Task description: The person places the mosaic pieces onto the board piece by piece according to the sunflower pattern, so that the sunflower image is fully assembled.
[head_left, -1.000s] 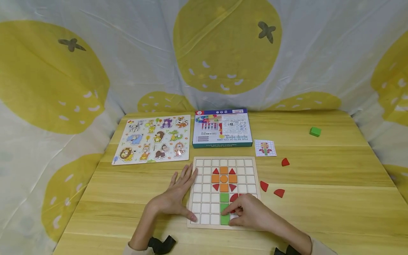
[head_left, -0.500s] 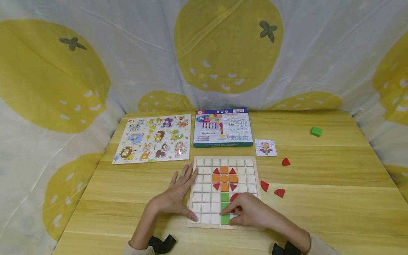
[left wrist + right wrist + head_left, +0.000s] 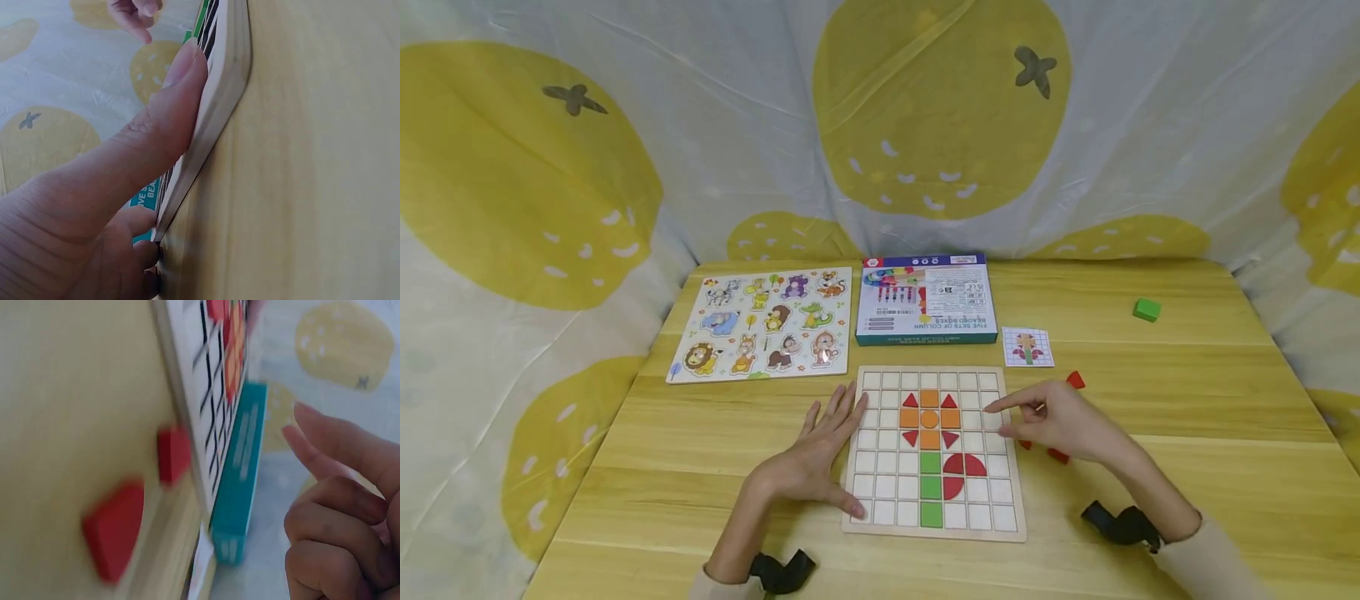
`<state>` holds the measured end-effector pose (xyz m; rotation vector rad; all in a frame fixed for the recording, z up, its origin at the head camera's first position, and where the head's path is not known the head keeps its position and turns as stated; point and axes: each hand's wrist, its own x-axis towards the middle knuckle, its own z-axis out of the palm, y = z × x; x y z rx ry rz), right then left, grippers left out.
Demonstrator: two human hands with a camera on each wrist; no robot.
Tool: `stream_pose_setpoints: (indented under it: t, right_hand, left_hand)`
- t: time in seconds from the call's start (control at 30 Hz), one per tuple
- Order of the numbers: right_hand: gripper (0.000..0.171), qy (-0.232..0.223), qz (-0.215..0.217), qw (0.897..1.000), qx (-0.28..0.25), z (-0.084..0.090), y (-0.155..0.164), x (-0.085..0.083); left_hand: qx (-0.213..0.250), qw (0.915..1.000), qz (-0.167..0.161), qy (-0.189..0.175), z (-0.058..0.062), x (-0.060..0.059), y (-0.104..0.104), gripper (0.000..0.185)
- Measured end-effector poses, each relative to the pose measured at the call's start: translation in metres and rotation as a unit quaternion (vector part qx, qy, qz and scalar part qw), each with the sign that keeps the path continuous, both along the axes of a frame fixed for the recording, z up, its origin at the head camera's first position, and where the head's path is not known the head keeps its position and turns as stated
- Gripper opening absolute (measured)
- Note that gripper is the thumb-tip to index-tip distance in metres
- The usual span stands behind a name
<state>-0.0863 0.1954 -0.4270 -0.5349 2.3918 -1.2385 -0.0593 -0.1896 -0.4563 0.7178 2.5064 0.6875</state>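
Note:
In the head view, a wooden grid board [image 3: 981, 518] lies on the table. It bears orange pieces [image 3: 929, 398] ringed by red triangles [image 3: 950, 402], a column of green squares [image 3: 931, 487], and three red quarter circles [image 3: 953, 464] to the column's right. My left hand [image 3: 812, 454] rests at the board's left edge, fingers spread; in the left wrist view its thumb [image 3: 169, 109] lies on the rim. Above the board's right edge is my right hand [image 3: 1067, 421], index finger and thumb apart, other fingers curled, holding nothing. Loose red quarter circles [image 3: 115, 528] lie below it, partly hidden in the head view.
A printed pattern card [image 3: 1028, 347] lies behind the board, beside a flat cardboard box [image 3: 925, 300]. An animal puzzle board [image 3: 760, 325] is at the back left. A green block [image 3: 1146, 309] sits at the far right, and a fruit-print curtain [image 3: 737, 125] hangs behind the table.
My right hand has lifted from the green squares and moved right and away from me, uncovering the red quarter circles on the board. My left hand has stayed in place.

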Motion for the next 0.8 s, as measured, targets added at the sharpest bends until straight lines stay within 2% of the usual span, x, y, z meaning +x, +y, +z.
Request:
stream_pose_setpoints:
  t: [0.27,0.5,0.63,0.8]
  right_hand:
    - [0.032,0.008,-0.062,0.997,0.037,-0.010,0.058,-0.030]
    - [0.039,-0.024,-0.087,0.995,0.043,-0.023,0.106,-0.043]
    - [0.040,-0.032,-0.087,0.995,0.038,-0.027,0.115,-0.046]
    - [0.033,-0.022,-0.095,0.994,0.052,-0.030,0.112,-0.047]
  left_hand:
    - [0.002,1.0000,0.002,-0.005,0.001,0.000,0.000,0.151]
    - [0.002,1.0000,-0.001,-0.003,0.001,0.000,0.001,0.151]
    - [0.003,1.0000,0.001,-0.005,0.002,0.000,0.001,0.150]
    - [0.002,1.0000,0.004,-0.007,0.003,0.001,0.001,0.151]
